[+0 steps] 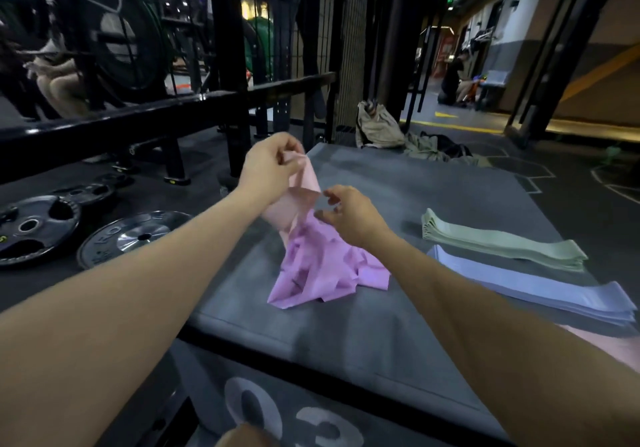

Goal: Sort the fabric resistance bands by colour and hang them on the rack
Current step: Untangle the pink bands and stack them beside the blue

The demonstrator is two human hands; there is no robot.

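**Pulling pale pink band from tangle**

Left hand pinching pale pink band, lifted above purple pile on grey mat. Right hand loosely spread, touching nothing, just right of pile. Green stack and lilac stack further right of pile. Tip: pin pile w/ right, pull slow, avoid dragging purples.

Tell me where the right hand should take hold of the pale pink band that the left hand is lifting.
Probably the free folded edge just below the left hand, coming from the right. The pale pink band hangs there clear of the purple heap, and the right hand hovers open beside that edge.
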